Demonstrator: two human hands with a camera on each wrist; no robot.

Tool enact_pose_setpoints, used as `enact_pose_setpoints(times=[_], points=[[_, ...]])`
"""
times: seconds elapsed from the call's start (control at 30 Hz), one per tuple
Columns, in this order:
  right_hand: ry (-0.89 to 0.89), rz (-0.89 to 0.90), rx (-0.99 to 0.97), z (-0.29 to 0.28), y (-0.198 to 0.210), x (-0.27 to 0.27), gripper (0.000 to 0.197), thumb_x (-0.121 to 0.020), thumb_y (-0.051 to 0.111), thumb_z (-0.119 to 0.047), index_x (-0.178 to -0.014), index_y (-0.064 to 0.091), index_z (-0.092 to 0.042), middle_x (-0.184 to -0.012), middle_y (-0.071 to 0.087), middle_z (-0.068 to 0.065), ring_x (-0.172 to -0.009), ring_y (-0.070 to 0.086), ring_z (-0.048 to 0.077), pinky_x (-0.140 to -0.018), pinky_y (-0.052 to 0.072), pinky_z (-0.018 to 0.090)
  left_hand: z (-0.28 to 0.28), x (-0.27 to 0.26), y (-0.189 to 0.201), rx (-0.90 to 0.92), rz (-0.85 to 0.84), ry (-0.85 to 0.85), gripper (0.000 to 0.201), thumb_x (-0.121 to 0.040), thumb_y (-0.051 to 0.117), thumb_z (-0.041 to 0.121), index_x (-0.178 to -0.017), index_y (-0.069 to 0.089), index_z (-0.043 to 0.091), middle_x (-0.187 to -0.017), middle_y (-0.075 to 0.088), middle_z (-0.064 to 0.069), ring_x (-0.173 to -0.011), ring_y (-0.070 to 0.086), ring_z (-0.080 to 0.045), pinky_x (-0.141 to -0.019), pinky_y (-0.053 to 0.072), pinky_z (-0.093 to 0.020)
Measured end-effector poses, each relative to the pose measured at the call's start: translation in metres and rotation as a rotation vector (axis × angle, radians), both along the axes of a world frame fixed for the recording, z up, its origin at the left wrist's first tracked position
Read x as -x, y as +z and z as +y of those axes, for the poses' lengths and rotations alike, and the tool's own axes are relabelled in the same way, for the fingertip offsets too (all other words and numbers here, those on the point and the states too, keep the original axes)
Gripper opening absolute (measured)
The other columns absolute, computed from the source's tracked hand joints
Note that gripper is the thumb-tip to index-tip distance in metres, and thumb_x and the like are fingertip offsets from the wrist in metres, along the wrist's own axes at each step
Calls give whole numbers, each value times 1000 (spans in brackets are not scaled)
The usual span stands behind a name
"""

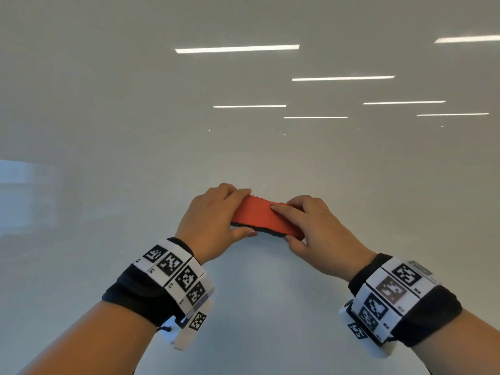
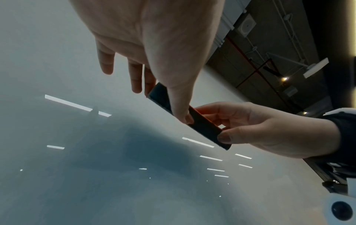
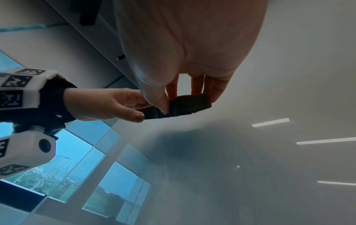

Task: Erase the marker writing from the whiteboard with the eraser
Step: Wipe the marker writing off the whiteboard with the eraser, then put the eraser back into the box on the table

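Observation:
An orange-red eraser point(image 1: 259, 216) with a black felt underside is held in front of the glossy whiteboard point(image 1: 243, 147). My left hand point(image 1: 247, 212) grips its left end, fingers over the top edge and thumb under it. My right hand point(image 1: 281, 224) pinches the right end, with the index finger lying across the orange back. In the left wrist view the felt face point(image 2: 204, 128) turns toward the board and seems slightly off it. The right wrist view shows the dark eraser point(image 3: 185, 106) between thumb and fingers. No marker writing shows anywhere.
The board fills the head view and mirrors ceiling strip lights point(image 1: 236, 48). Its frame edge point(image 3: 100, 45) and large windows point(image 3: 73, 164) appear in the right wrist view. A dark ceiling with lamps point(image 2: 285, 79) lies beyond the board's edge in the left wrist view.

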State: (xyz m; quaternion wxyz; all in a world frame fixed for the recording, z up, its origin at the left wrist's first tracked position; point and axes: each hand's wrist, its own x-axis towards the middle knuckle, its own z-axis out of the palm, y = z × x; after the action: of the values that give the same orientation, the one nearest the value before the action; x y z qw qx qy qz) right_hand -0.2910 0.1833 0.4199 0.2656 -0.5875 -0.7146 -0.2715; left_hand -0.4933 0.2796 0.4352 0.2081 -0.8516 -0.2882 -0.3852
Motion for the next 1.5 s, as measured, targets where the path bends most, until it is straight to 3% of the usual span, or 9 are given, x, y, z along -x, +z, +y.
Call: enact_pose_setpoints(times=[0.17, 0.27, 0.67, 1.07, 1.5], points=[[-18, 49, 20, -24, -22, 13, 60, -90, 56, -36, -145, 31, -35, -135, 36, -6, -123, 29, 12, -96, 29, 18, -19, 9, -23, 57, 8, -43, 74, -77, 57, 64, -139, 36, 27, -129, 45, 5, -111, 47, -15, -95, 38, -30], [-52, 84, 50, -41, -39, 15, 60, -90, 57, -39, -145, 31, -36, -138, 34, -5, -127, 28, 14, -101, 31, 23, -29, 8, -42, 96, 22, -74, 73, -77, 56, 64, -137, 37, 27, -128, 44, 6, -110, 47, -14, -94, 37, -30], [-157, 149, 145, -103, -92, -24, 56, -92, 58, -33, -143, 34, -36, -139, 35, -6, -129, 26, 13, -104, 30, 25, -68, -46, -102, 252, 49, -173, 74, -70, 60, 69, -130, 40, 29, -120, 44, 7, -106, 47, -12, -93, 40, -31], [-200, 138, 233, -186, -120, -131, 56, -92, 57, -32, -143, 34, -36, -140, 33, -6, -130, 26, 13, -104, 27, 22, -145, -160, -143, 382, 58, -181, 79, -72, 57, 70, -138, 33, 33, -124, 39, 10, -112, 43, -10, -97, 35, -32], [-204, 204, 326, -250, -171, -236, 56, -91, 60, -27, -142, 38, -35, -139, 37, -3, -129, 28, 16, -106, 29, 28, -210, -267, -194, 497, 118, -180, 75, -69, 61, 70, -131, 38, 34, -122, 41, 9, -110, 44, -12, -96, 35, -34]])
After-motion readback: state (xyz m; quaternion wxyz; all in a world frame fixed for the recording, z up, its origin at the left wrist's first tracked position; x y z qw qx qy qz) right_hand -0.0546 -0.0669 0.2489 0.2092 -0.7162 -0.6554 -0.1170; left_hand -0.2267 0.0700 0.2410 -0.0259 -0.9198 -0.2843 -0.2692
